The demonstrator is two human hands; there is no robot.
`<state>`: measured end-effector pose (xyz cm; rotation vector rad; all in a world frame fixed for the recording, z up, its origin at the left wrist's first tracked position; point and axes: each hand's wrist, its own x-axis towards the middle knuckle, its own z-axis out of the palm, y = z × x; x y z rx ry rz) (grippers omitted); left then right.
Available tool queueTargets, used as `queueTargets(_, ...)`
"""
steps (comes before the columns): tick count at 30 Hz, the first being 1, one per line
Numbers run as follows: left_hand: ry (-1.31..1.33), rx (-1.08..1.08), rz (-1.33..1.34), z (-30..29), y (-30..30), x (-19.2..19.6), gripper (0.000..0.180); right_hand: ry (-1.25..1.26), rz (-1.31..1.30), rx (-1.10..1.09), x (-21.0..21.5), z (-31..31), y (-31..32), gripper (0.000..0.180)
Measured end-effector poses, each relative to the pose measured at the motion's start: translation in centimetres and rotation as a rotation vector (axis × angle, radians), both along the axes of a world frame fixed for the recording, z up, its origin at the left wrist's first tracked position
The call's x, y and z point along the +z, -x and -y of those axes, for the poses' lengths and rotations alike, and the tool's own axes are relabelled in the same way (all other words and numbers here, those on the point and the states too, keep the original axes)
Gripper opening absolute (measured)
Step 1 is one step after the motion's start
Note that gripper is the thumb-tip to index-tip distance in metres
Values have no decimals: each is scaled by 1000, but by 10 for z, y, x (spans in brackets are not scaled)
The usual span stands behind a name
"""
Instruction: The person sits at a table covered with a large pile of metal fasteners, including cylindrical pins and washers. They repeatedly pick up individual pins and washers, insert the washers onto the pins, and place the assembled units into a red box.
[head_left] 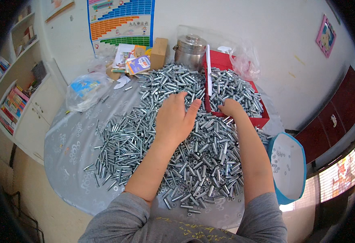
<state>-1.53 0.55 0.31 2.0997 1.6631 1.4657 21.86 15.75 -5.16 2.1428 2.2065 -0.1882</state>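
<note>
Grey sleeves (129,220) are coming in from the near edge, and both bare forearms are reaching out over a round counter (70,150) covered with a pale patterned cloth. A broad heap of silvery metal sleeves and bolts (185,150) is spreading across the middle of the counter, with small nuts scattered along its near edge.

The left hand (174,117) is lying palm down on the far part of the heap, its grip loose and flat, fingers pressed together and the thumb splayed toward the right; whether it is holding any piece underneath cannot be told. The right hand (231,108) is curling at the near left corner of a red tray (262,120), its grip closed around something small, though what it is holding is hidden by the knuckles. The tray is sitting to the far right, piled with the same metal pieces.

A blue-rimmed white bowl (288,168) with a few small nuts inside is standing at the right edge of the counter. A steel lidded pot (190,50), a cardboard box (158,52), booklets (133,60) and a clear plastic bag (84,91) are sitting along the far and left side.
</note>
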Motion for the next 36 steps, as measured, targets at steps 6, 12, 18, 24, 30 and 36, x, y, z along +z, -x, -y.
queueTargets(6, -13, -18, -7, 2, -5, 3, 42, -254, 64, -14, 8, 18, -2, 41)
queueTargets(12, -187, -113, 99, 5, -4, 4, 50, -468, -1448, 52, 45, 95, 33, 26)
queueTargets(18, -201, -339, 248, 14, -12, 10, 65, -287, -2001, 186, 58, 167, 88, 28)
queueTargets(24, -80, -464, 481, 13, -25, -8, 83, -336, -2172, 133, 67, 177, 126, 21)
queueTargets(30, -27, -496, 749, 4, -34, -19, 87, -542, -1795, 219, 55, 171, 133, 18)
queueTargets(36, -77, -362, 737, 8, -31, -8, 88, -592, -1334, 362, 55, 166, 123, 11)
